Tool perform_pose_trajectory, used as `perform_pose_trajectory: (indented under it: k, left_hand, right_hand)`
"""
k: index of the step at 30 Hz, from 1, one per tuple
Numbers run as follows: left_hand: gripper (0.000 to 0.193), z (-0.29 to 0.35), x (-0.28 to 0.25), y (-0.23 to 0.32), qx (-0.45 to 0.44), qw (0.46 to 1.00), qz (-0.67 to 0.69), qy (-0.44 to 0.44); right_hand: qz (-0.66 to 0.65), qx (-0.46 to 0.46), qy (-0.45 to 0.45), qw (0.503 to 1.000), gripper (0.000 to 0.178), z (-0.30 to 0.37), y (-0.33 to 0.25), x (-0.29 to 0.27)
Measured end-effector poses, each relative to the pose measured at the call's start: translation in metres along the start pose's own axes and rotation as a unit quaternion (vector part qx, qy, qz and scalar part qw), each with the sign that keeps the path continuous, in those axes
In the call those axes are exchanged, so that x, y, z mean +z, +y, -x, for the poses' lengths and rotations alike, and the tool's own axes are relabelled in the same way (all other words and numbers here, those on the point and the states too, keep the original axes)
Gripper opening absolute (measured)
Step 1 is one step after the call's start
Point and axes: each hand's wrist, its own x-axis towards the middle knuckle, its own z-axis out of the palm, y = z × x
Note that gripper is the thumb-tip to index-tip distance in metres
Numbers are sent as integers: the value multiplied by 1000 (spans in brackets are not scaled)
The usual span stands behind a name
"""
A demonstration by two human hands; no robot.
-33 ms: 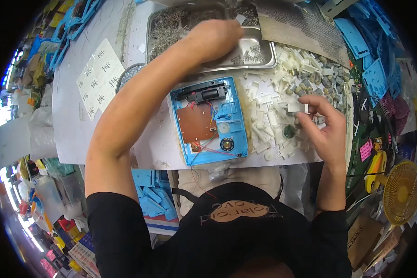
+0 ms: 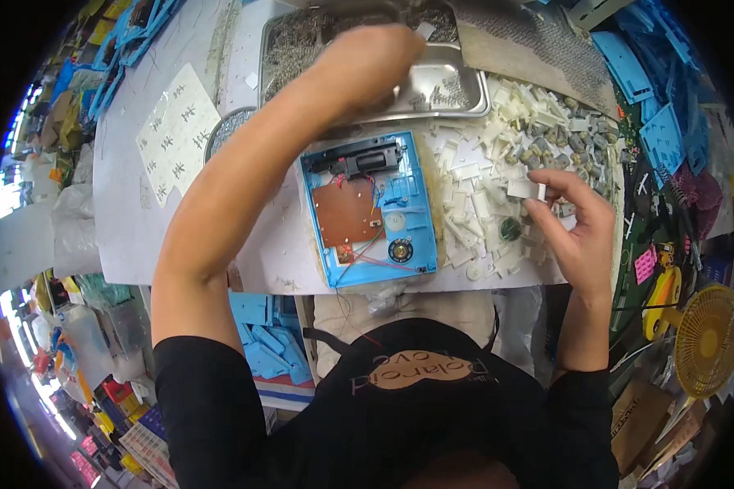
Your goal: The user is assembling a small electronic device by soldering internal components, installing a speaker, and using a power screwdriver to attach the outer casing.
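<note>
My right hand (image 2: 579,224) pinches a small white plastic piece (image 2: 525,189) between thumb and fingertips, above a heap of similar white pieces (image 2: 473,208). My left hand (image 2: 373,67) reaches over the metal tray (image 2: 486,102), which holds many small springs (image 2: 285,61); its fingers are blurred and partly hidden. Between my arms, on the table, lies an open blue plastic casing (image 2: 422,196). Inside it are a brown circuit board (image 2: 342,213), a black part (image 2: 367,160) at the far end, a round speaker (image 2: 400,250) and thin coloured wires.
Grey small parts (image 2: 583,140) lie beside the white heap. A textured board (image 2: 538,53) covers the tray's right side. A marked white sheet (image 2: 175,134) and a round dish (image 2: 227,130) are at left. Blue casings (image 2: 661,138) and a yellow fan (image 2: 707,338) stand at right.
My left hand has shifted slightly to the left and away from me over the tray. The right hand keeps its pinch on the white piece, nearly in place.
</note>
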Motion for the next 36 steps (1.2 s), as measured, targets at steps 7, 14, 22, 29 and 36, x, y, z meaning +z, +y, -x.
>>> perform_pose_trajectory:
  k: [7, 14, 22, 29, 36]
  left_hand:
    - [24, 152, -70, 108, -196, 796, 571, -36]
    - [25, 205, -27, 155, -308, 534, 788, -4]
    - [25, 204, -28, 155, -291, 612, 730, -84]
    - [17, 156, -25, 125, -140, 935, 324, 17]
    - [13, 136, 2, 118, -54, 990, 128, 33]
  right_hand:
    - [-162, -108, -3, 981, 33, 23, -25, 26]
    - [-130, -173, -85, 973, 35, 23, -38, 49]
    - [-66, -244, -135, 958, 36, 26, -36, 47]
    - [-258, 55, -214, 941, 27, 49, -13, 37]
    - [-319, 109, -133, 932, 24, 51, 0, 36]
